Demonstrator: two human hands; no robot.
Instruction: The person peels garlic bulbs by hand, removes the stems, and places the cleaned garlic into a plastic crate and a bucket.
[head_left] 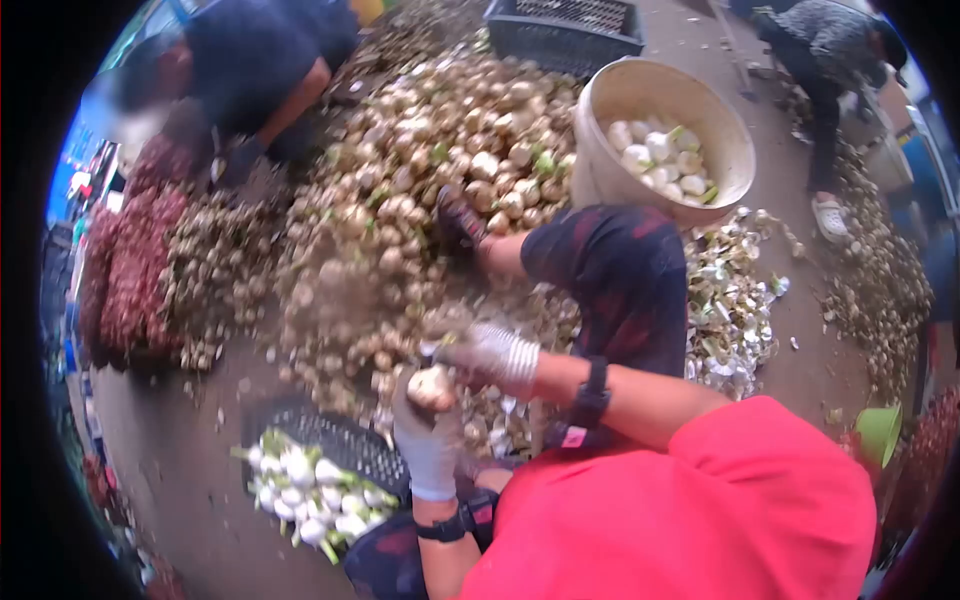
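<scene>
— Brown-skinned bulbs make up the big heap (pixel 420 170). The pale bucket (pixel 600 150) and the black crate (pixel 340 435) hold clean white ones. Where's yours?
— In my left hand (pixel 428 445), near the crate, gloved fingers wrapped tight round the bulb (pixel 430 385).
— And the right hand (pixel 492 352)?
— Just above, touching the top. It's blurred, so I can't tell whether those fingers pinch or spread.
— I'd grip low, leave the top bare, and pull the skin away from the body. Mind the co-worker's glove (pixel 460 222) in the heap.
</scene>
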